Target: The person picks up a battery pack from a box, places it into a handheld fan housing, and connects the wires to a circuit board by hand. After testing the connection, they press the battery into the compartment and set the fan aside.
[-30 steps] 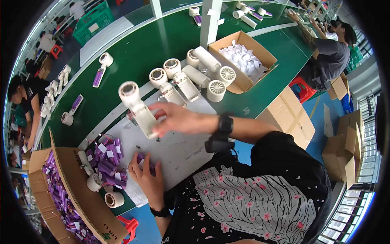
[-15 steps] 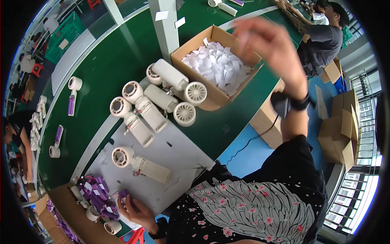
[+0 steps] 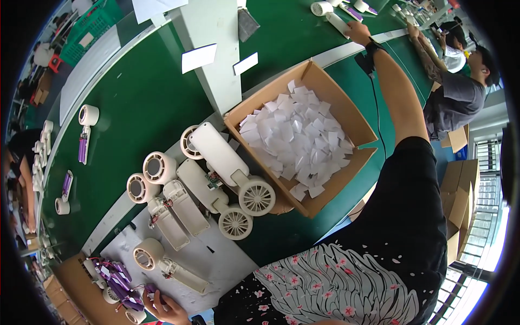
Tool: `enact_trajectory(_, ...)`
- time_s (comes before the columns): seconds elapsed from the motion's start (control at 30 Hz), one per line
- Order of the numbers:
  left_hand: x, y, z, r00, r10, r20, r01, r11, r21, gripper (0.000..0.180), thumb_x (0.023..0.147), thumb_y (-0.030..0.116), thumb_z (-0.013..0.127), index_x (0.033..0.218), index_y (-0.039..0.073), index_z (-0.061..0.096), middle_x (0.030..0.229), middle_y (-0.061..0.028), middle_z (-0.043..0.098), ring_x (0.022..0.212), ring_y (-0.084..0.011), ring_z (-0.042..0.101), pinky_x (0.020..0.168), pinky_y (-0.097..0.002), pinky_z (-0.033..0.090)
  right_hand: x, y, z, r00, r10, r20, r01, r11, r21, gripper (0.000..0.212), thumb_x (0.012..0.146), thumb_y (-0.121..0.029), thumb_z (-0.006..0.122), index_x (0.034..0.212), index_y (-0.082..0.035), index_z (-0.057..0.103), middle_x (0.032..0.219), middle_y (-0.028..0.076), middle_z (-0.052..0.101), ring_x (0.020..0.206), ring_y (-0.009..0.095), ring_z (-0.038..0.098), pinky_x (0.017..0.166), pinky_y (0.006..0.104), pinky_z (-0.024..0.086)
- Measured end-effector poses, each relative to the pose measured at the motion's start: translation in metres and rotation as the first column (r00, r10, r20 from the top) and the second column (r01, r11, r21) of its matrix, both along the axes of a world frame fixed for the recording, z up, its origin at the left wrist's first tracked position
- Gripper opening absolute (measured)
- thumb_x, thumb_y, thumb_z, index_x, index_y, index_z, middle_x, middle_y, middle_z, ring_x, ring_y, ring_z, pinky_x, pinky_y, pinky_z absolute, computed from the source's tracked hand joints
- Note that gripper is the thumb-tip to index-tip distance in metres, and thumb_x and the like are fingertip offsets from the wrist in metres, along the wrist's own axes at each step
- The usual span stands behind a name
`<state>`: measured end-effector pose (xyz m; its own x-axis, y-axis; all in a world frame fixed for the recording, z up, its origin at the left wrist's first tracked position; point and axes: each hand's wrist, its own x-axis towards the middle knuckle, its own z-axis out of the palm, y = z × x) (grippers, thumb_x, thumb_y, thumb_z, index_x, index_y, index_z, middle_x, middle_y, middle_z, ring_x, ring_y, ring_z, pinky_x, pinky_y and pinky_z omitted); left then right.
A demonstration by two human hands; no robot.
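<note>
1. Our right hand [image 3: 357,33] stretches across the green desk [image 3: 135,81], beyond the pale strip running along it, and reaches the handle end of a white fan body [image 3: 337,24]; we cannot tell whether the fingers are closed on it.
2. Our left hand [image 3: 165,311] is at the desk's near edge, fingers curled around a purple battery pack [image 3: 153,291], just beside a heap of purple packs [image 3: 118,280].
3. On the grey mat [image 3: 233,262] at the near edge, we see a lone open-handled fan [image 3: 184,277] lying aslant, its round head away from us.
4. Beyond it, toward the strip, lie two more open-handled fans [image 3: 187,208] side by side, and next to them fans with ribbed round heads [image 3: 236,222] turned toward our near edge.
5. Right of these, an open carton [image 3: 338,97] of white paper slips [image 3: 298,138] stands near the grey post [image 3: 216,81].
6. Toward the desk's far edge, we find two fan bodies with purple packs [image 3: 84,143], well apart from our hands.
</note>
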<state>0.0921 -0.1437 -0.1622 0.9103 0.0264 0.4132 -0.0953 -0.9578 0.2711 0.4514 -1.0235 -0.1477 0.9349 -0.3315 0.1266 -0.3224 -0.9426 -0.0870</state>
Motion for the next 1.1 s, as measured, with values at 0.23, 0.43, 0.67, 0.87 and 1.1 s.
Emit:
enact_trajectory(0.23, -0.001, -0.003, 0.001, 0.999, 0.034, -0.015, -0.035, 0.998, -0.045, 0.022, 0.084, 0.004, 0.055, 0.103, -0.001, 0.065, 0.127, -0.0205, 0.055, 0.114, -0.0398, 0.055, 0.094, -0.0475, 0.045, -0.024, 0.015, 0.012, 0.971, -0.223, -0.081, 0.237, 0.933, 0.272, 0.056, 0.077, -0.035, 0.073, 0.121, -0.002, 0.061, 0.099, 0.016, 0.070, 0.084, 0.026, 0.069, 0.075, 0.0347, 0.054)
enact_trajectory(0.43, 0.003, -0.007, 0.008, 0.999, 0.020, -0.028, -0.022, 0.997, -0.068, 0.023, 0.087, 0.006, 0.058, 0.107, -0.001, 0.066, 0.125, -0.0213, 0.057, 0.112, -0.0389, 0.056, 0.095, -0.0452, 0.045, -0.049, 0.054, 0.058, 0.980, 0.024, 0.200, -0.048, 0.992, 0.113, 0.048, 0.087, -0.033, 0.065, 0.126, -0.006, 0.059, 0.108, 0.011, 0.067, 0.093, 0.016, 0.066, 0.074, 0.0328, 0.053)
enact_trajectory(0.67, -0.009, 0.004, 0.002, 0.982, 0.190, -0.015, -0.121, 0.563, -0.818, 0.032, 0.092, 0.005, 0.059, 0.123, 0.001, 0.057, 0.123, -0.0165, 0.061, 0.109, -0.0255, 0.059, 0.089, -0.0330, 0.047, -0.215, 0.295, 0.202, 0.893, 0.353, 0.281, -0.449, 0.640, 0.624, 0.047, 0.098, -0.034, 0.053, 0.130, 0.000, 0.054, 0.108, 0.008, 0.066, 0.104, 0.016, 0.061, 0.091, 0.0276, 0.045)
enact_trajectory(0.87, 0.015, -0.060, 0.050, 0.919, -0.208, 0.336, 0.389, 0.623, -0.679, 0.049, 0.077, -0.001, 0.072, 0.122, 0.003, 0.053, 0.127, -0.0195, 0.058, 0.113, -0.0304, 0.057, 0.095, -0.0376, 0.045, -0.285, 0.532, 0.121, 0.528, 0.849, -0.024, 0.058, -0.008, 0.998, 0.086, 0.080, -0.047, 0.075, 0.140, 0.003, 0.041, 0.119, 0.013, 0.062, 0.105, 0.024, 0.065, 0.083, 0.0327, 0.053)
enact_trajectory(1.1, 0.043, -0.066, 0.054, 0.881, -0.394, 0.264, 0.474, 0.733, -0.488, 0.044, 0.071, 0.011, 0.080, 0.109, 0.005, 0.059, 0.113, -0.0143, 0.061, 0.106, -0.0328, 0.058, 0.088, -0.0386, 0.047, -0.298, 0.597, 0.038, 0.939, 0.331, 0.097, -0.051, -0.145, 0.988, 0.036, 0.091, -0.028, 0.065, 0.110, 0.002, 0.059, 0.093, 0.006, 0.064, 0.078, 0.016, 0.062, 0.072, 0.0290, 0.051)
